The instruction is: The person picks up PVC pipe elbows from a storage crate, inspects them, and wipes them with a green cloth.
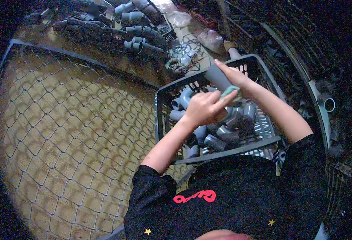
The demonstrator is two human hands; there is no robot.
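Observation:
My right hand [237, 77] grips a grey plastic pipe fitting [217, 77] above the crate, its thumb and fingers along the fitting's side. My left hand [205, 107] is closed, one finger reaching out over a small green cloth [230, 91] pinched against the lower end of that fitting. Beneath both hands stands a black plastic crate [220, 154] with slotted walls. Several loose grey pipe fittings [215, 142] lie inside it, elbows and short sleeves among them. My left palm and part of the cloth are hidden.
Chain-link mesh [68, 160] in a metal frame spreads across the left side. More grey fittings [132, 30] are heaped at the back, near clear plastic bags [180, 19]. Dark racks line the right, with a round pipe opening [329, 105] facing me.

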